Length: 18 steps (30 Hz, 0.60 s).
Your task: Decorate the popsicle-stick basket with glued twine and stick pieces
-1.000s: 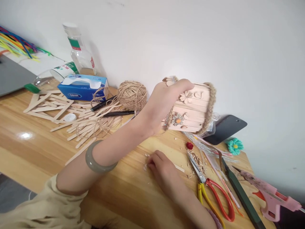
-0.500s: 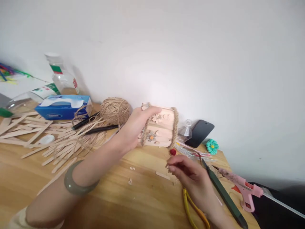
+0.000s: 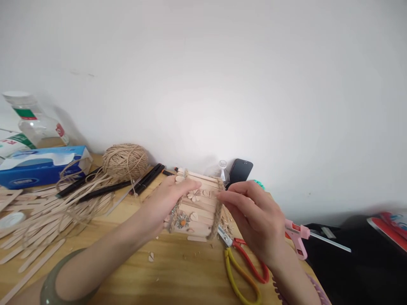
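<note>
White wall [image 3: 190, 84]: plain, filling the upper half
Wooden table [image 3: 178, 275]: light-grained, crowded at left, cut off below
Dark area [image 3: 346, 267]: at right, too dim to make out
Left hand [image 3: 168, 195]: gripping the craft-stick piece [image 3: 203, 206], thumb over its front, remaining fingers hidden behind
Right hand [image 3: 259, 216]: fingers narrowed at the piece's right edge; thumb tip hidden, so whether they pinch anything I cannot tell
Loose craft sticks [image 3: 41, 224]: heaped, running out of frame at left
Tissue box [image 3: 41, 165]: blue, cut off by the left edge
Clear bottle [image 3: 41, 131]: upright behind the tissue box, base hidden
Craft-stick piece: between the hands over the table, braided twine [image 3: 216, 214] along two edges, flowers [image 3: 183, 220] on its front, back unseen
Scissors [image 3: 244, 271]: red and yellow handles, lying beside the right hand
Twine ball [image 3: 125, 161]: against the wall
Pink glue gun [image 3: 298, 240]: nozzle hidden behind the right hand
Black phone [image 3: 241, 170]: lower end covered
Teal flower [image 3: 259, 184]: only a sliver showing
</note>
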Motion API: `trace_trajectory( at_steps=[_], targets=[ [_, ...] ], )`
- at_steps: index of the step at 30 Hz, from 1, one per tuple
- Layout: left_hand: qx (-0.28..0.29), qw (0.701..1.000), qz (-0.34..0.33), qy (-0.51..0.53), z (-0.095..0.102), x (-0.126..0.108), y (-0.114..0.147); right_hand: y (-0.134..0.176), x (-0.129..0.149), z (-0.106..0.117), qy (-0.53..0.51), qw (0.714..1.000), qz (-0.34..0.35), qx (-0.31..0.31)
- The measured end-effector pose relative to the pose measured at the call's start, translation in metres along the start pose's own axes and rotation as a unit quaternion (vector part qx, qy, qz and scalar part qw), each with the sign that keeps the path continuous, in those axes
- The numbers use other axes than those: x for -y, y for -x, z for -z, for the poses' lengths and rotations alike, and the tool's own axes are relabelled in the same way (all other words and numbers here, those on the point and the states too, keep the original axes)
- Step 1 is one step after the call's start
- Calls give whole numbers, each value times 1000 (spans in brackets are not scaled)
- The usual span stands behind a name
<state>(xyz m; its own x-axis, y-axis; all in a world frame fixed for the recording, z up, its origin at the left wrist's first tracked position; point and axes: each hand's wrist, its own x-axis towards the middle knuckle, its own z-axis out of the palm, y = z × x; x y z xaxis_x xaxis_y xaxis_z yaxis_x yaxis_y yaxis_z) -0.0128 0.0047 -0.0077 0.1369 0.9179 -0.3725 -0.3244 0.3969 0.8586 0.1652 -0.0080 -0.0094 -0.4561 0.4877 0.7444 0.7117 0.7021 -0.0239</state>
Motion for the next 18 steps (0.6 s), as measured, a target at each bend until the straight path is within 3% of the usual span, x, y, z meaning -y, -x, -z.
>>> trace_trajectory(
  at_steps=[2,5,10,14,18],
  targets=[
    [-7,1000,0,-2,-1,1,1,2,-2,-1,3,1000,15,-7],
    [27,1000,-11,4,-2,2,2,5,-4,1,-19,1000,12,1],
    [86,996,-11,16,0,4,0,6,-4,6,-114,990,-54,62],
    [79,996,-7,31,1,5,0,6,-2,10,-183,976,-94,72],
    [42,999,-5,16,1,4,2,6,1,13,-182,974,-119,71]
  ],
)
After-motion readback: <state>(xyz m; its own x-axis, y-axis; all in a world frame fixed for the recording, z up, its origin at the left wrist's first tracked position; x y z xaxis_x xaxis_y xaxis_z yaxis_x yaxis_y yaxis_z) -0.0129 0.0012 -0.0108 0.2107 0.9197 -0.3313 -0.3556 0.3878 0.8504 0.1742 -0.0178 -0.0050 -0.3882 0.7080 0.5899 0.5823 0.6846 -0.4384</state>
